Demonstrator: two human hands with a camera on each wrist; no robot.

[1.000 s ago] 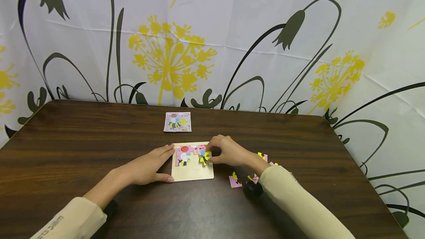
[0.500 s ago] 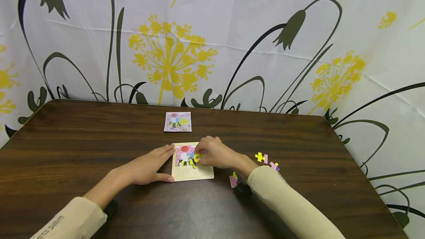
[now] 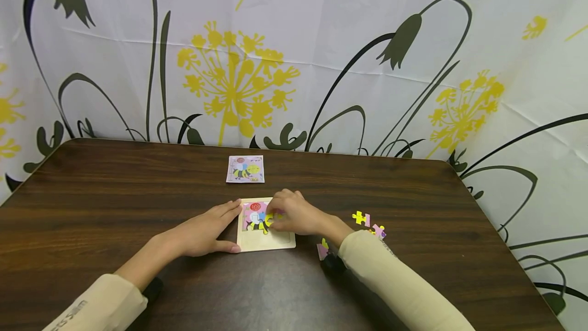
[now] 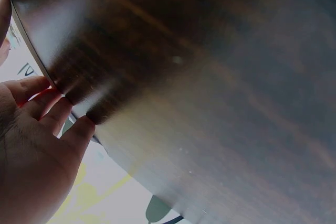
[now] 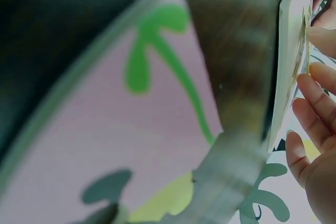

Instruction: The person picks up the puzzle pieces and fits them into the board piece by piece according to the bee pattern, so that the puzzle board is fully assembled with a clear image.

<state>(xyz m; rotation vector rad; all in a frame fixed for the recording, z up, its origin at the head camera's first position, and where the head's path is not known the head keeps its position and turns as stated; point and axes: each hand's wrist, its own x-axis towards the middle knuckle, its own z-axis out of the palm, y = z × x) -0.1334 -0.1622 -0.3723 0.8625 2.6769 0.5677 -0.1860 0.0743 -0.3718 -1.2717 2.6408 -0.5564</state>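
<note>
Head view: right hand (image 3: 296,213) pinches a bee puzzle piece (image 3: 265,224), narrow grip, now further left in the wooden tray (image 3: 268,242); looks nearly seated. Left hand (image 3: 204,229), fingers straight, touches tray edge.

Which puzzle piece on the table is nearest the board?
The pink one with a yellow tip, lowest in the head view; the other loose pieces lie higher, farther right.

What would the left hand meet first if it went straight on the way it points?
The board: the left hand touches its left edge. Farther across, the right hand probably comes next, though height is hard to judge.
</note>
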